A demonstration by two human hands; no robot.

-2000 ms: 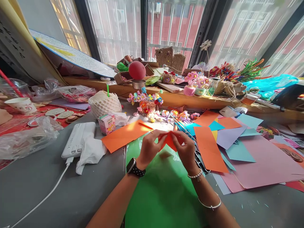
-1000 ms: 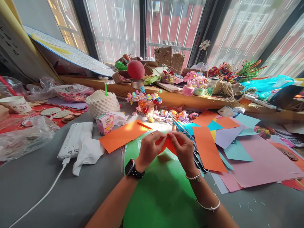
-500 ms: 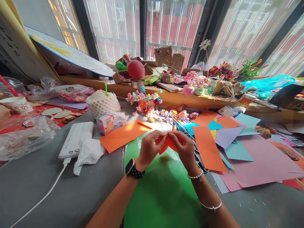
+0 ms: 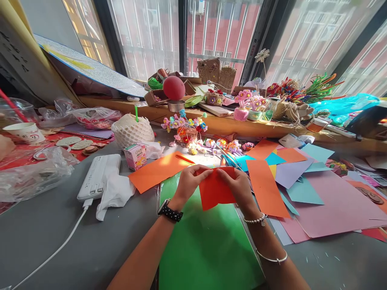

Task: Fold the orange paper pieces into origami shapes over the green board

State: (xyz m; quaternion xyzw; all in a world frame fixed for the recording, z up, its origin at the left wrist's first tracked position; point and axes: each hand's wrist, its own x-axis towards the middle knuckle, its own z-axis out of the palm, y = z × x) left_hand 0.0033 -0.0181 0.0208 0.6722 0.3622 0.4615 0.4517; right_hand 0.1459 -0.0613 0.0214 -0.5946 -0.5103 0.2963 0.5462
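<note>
While left fingers (image 4: 205,175) pinch orange paper (image 4: 215,192), right fingers (image 4: 225,177) (also closed) match.

At centre, orange-red paper (image 4: 217,190) hides some fingers of the left hand (image 4: 188,183) and right hand (image 4: 241,187). The bottom edge crops the green mat (image 4: 208,249); the right edge cuts off a dark object (image 4: 371,121), too unclear to identify.

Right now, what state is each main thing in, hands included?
Orange-red sheet: held by its top edge
Left hand: pinching sheet
Right hand: pinching sheet
Green mat: lying flat
Power bank: cable plugged in
White tissue: crumpled
Pink carton: upright
Paper cup: upright
Green straw: upright
</note>
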